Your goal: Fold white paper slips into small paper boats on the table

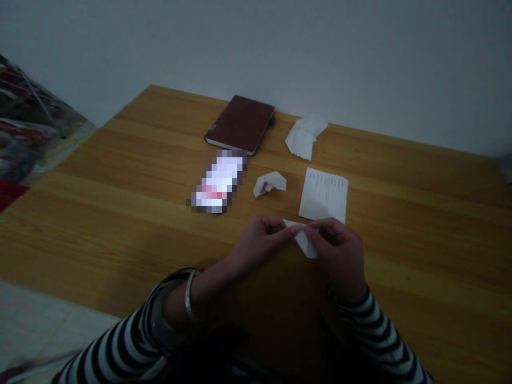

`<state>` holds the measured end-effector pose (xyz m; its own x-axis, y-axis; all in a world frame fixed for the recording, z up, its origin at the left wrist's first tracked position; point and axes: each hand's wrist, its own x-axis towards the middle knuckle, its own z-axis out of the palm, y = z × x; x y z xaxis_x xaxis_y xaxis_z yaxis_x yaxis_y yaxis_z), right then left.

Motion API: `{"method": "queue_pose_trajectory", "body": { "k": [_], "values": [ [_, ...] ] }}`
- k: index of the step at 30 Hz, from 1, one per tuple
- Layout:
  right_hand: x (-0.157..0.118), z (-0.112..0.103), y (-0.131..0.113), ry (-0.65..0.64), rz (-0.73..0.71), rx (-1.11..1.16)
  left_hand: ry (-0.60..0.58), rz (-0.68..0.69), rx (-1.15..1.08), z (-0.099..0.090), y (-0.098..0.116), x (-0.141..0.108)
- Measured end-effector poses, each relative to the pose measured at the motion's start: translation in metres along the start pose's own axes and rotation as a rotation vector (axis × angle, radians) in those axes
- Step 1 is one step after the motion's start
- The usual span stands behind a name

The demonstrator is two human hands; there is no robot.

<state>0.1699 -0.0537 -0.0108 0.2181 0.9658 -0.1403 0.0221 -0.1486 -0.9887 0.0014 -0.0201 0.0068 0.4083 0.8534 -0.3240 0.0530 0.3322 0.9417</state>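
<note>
My left hand (260, 242) and my right hand (338, 256) meet above the wooden table, pinching a small folded white paper (303, 239) between their fingertips. Just beyond my right hand lies a printed white sheet (323, 194), its near corner close to my fingers. A crumpled, folded paper piece (270, 184) sits ahead of my left hand. Farther back is a loose pile of white paper slips (306, 137). A metal bangle (190, 296) circles my left wrist, and striped sleeves cover both forearms.
A dark red hardcover book (240, 125) lies near the wall edge of the oak-coloured table (400, 229). Beside it is a pixelated, blurred flat object (218, 181). Patterned cloth (28, 122) lies off the left side, and a pale wall rises behind.
</note>
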Motion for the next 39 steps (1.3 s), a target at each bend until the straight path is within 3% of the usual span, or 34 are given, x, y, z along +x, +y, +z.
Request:
{"method": "queue_pose_trajectory", "body": {
  "k": [5, 11, 20, 23, 30, 36, 39],
  "values": [
    [0.0, 0.003, 0.002, -0.034, -0.005, 0.052, 0.011, 0.165, 0.022, -0.001, 0.0, 0.001],
    [-0.006, 0.015, 0.006, 0.149, -0.079, 0.224, -0.049, 0.313, -0.034, 0.01, -0.003, 0.0],
    [-0.009, 0.02, 0.009, 0.152, -0.071, 0.169, -0.041, 0.282, -0.023, 0.015, -0.005, -0.002],
    [-0.01, 0.018, 0.01, 0.146, -0.166, 0.041, -0.027, 0.284, -0.035, 0.015, -0.007, -0.002],
    [-0.011, 0.016, 0.008, 0.038, -0.396, -0.216, 0.149, 0.277, 0.13, 0.008, -0.008, -0.001],
    [-0.011, 0.015, 0.011, 0.129, -0.369, -0.207, 0.062, 0.283, 0.02, 0.007, -0.009, 0.001],
    [-0.01, 0.009, 0.006, 0.054, -0.415, -0.174, 0.06, 0.243, -0.016, 0.001, -0.009, 0.003]
  ]
}}
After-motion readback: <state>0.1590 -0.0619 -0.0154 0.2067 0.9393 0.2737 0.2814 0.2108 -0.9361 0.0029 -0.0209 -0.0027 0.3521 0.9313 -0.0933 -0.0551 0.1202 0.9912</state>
